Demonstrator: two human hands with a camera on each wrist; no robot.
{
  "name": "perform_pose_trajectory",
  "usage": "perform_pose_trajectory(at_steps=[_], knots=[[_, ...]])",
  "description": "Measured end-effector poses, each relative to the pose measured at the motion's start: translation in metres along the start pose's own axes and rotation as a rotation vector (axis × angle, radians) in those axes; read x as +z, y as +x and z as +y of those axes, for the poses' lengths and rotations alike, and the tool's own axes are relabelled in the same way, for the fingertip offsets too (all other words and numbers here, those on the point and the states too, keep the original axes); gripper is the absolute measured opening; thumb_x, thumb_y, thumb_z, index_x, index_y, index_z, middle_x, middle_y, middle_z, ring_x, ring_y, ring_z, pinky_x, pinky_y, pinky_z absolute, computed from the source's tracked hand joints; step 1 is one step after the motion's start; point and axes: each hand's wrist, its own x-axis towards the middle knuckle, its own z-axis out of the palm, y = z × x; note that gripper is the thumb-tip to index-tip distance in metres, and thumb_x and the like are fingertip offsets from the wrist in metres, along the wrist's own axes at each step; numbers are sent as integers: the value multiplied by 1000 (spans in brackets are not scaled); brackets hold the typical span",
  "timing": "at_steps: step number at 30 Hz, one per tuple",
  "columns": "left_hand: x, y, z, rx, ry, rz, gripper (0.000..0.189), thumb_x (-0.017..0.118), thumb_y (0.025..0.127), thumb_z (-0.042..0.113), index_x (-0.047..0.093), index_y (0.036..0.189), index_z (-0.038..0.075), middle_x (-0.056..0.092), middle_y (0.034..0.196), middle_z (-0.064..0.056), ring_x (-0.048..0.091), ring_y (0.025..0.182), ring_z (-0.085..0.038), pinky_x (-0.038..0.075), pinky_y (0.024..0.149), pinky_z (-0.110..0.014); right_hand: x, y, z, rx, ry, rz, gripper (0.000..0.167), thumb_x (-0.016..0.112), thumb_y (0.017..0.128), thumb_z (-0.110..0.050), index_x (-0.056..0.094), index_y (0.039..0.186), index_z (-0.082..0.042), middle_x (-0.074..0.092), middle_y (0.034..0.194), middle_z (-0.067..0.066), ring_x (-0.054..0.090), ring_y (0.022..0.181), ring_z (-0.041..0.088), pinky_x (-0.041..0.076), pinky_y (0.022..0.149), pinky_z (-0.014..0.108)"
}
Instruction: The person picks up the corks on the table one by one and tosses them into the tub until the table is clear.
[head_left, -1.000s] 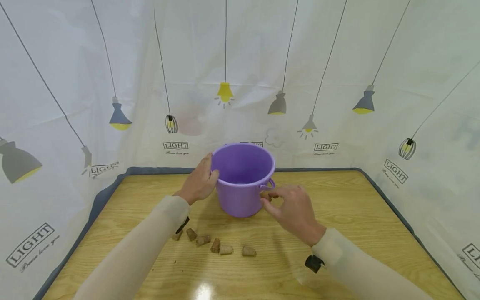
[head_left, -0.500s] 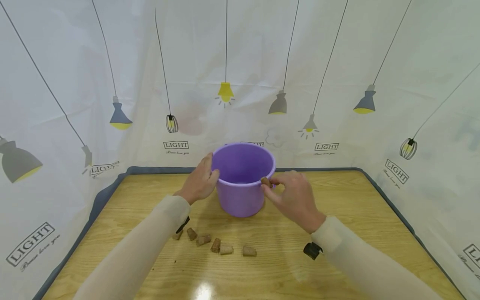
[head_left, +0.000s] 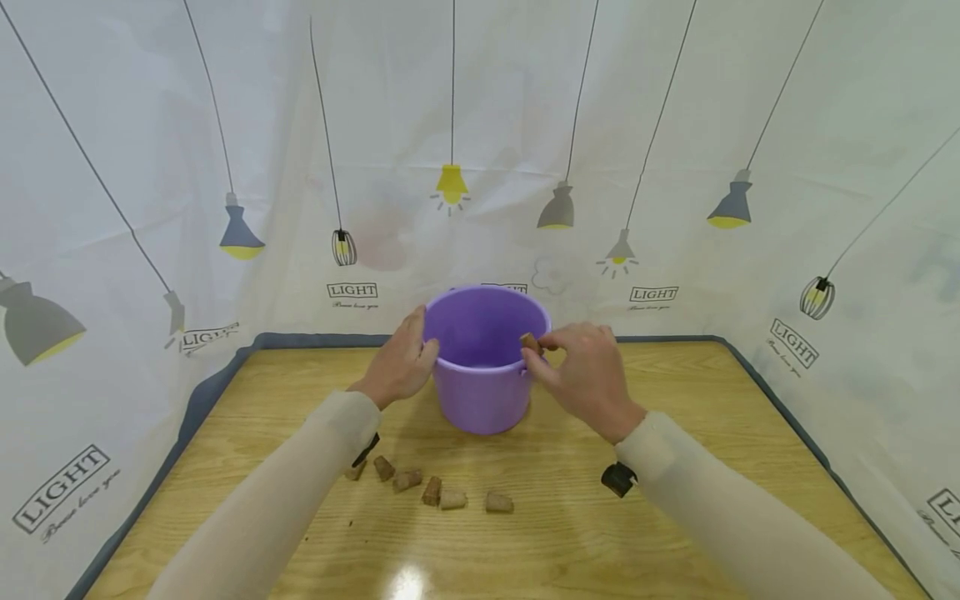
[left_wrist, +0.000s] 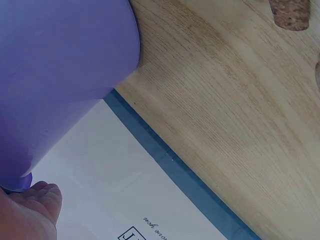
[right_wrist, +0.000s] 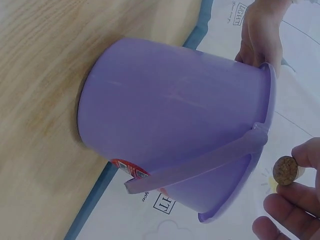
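Note:
A purple plastic bucket (head_left: 482, 404) with a swing handle (right_wrist: 200, 162) stands upright on the wooden table. On its left side my left hand (head_left: 397, 364) grips the rim, thumb on the near side. My right hand (head_left: 588, 375) pinches a cork stopper (head_left: 530, 342) between thumb and fingers at the bucket's right rim. In the right wrist view the cork's round end faces the camera, just beyond the rim. Only a little of the left hand (left_wrist: 37, 210) shows in the left wrist view. The bucket's inner floor is mostly hidden.
Several more corks lie in a loose row on the table (head_left: 675, 517) in front of the bucket, among them a pale cork (head_left: 498, 502) at the right end. A white cloth (head_left: 480, 125) printed with lamps hangs round the back and sides, edged in blue.
My right hand has risen with the cork from beside the bucket's outer wall to the height of its rim. The bucket, the left hand and the corks on the table stay put.

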Motion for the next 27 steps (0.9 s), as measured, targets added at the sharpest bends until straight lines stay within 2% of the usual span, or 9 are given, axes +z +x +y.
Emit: perform_pose_trajectory(at_steps=[6, 11, 19, 27], knots=[[0, 0, 0, -1, -4, 2, 70, 32, 107, 29, 3, 163, -3, 11, 170, -19, 13, 156, -31, 14, 128, -45, 0, 9, 0, 25, 0, -21, 20, 75, 90, -31, 81, 86, -12, 77, 85, 2, 67, 78, 25, 42, 70, 40], [0, 1, 1, -1, 0, -3, 70, 32, 108, 29, 3, 162, -3, 10, 170, -19, 12, 157, -31, 12, 128, -45, 0, 15, 0, 19, -21, -23, 21, 76, 90, -30, 82, 85, -11, 77, 83, 3, 67, 77, 26, 43, 70, 42], [0, 1, 1, 9, -5, 5, 69, 33, 108, 28, 4, 162, -4, 10, 170, -20, 12, 157, -32, 12, 128, -44, 1, 24, 2, 20, -93, -49, 24, 74, 92, -35, 81, 85, -12, 77, 82, 4, 64, 75, 24, 46, 73, 44], [0, 1, -1, 8, -6, 4, 70, 32, 108, 29, 3, 162, -3, 10, 170, -20, 12, 157, -32, 12, 128, -46, 5, 30, 1, 27, -98, -60, 25, 74, 93, -35, 81, 90, -11, 76, 83, 3, 65, 77, 24, 46, 73, 43]])
